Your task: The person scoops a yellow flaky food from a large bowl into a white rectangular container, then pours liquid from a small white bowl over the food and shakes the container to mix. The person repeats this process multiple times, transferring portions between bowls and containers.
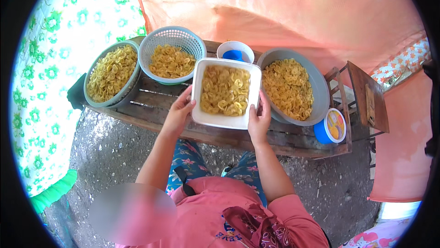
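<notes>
Both hands held a white square tub [225, 93] heaped with yellow banana chips [224, 89], at the middle of a slatted wooden bench [151, 103], near its front edge. The left hand [178, 112] gripped the tub's left wall, thumb over the rim. The right hand [259, 120] clasped the front right corner, fingers up along the side. Whether the tub rested on the slats or hung just above them could not be told from this angle.

Neighbours sat close:
- grey bowl [316, 87] of chips touching or nearly touching the tub's right side
- pale blue perforated basket [172, 34] of chips just beside its back left corner
- grey basin [111, 74] of chips at the bench's left end
- small white cup [235, 50] with a blue lid behind the tub
- blue-rimmed round container [331, 126] near the front right corner

Risks, as judged: the tub was full, so any tilt would likely spill chips over the front edge onto the gravel. A sideways move could knock the grey bowl. Grip sat only on the near side; the far edge might dip.
</notes>
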Motion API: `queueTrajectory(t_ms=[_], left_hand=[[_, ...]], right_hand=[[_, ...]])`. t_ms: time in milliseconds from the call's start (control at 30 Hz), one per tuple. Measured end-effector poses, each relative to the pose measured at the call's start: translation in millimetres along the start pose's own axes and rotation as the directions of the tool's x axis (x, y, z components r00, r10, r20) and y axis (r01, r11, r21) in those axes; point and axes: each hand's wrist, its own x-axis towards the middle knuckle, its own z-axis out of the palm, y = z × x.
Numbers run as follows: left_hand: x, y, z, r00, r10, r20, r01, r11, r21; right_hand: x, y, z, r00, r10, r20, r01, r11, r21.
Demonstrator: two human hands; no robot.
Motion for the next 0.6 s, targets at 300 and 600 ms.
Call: queueTrajectory(t_ms=[300, 600], left_hand=[[-1.5, 0.1, -1.1, 0.999, -0.034, 0.007, 0.034, 0.999, 0.039], [-0.1, 1.7, 2.5, 0.999, -0.048, -0.015, 0.049, 0.997, 0.056]], right_hand=[[1.9, -1.6, 4.1, 0.999, 0.039, 0.024, -0.038, 0.999, -0.017], [5.6, -1.3, 2.4, 0.967, 0.238, 0.089, -0.224, 0.964, -0.143]])
